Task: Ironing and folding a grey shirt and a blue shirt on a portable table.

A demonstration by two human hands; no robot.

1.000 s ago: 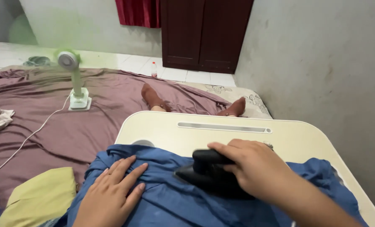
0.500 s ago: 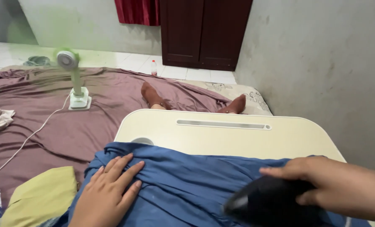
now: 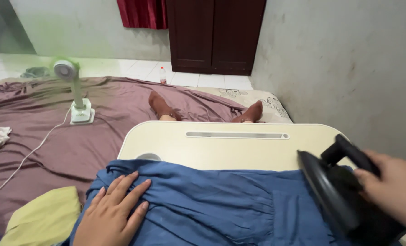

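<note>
We hold the black iron (image 3: 344, 193) tilted up at the surface's (image 3: 239, 152) right edge, right hand (image 3: 394, 189) fingers closed on its handle. It may slip off there. Our left hand (image 3: 112, 212) lies flat, fingers spread, on the blue garment (image 3: 221, 205), risking a burn.

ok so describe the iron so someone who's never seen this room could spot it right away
Start at the cream lap table standing over the purple bedsheet, with a blue garment spread across its near side. At the table's right end, the right hand holds the iron tilted up on end, soleplate facing left. It is the only black, hard object there, unlike the soft cloth around it.
</note>
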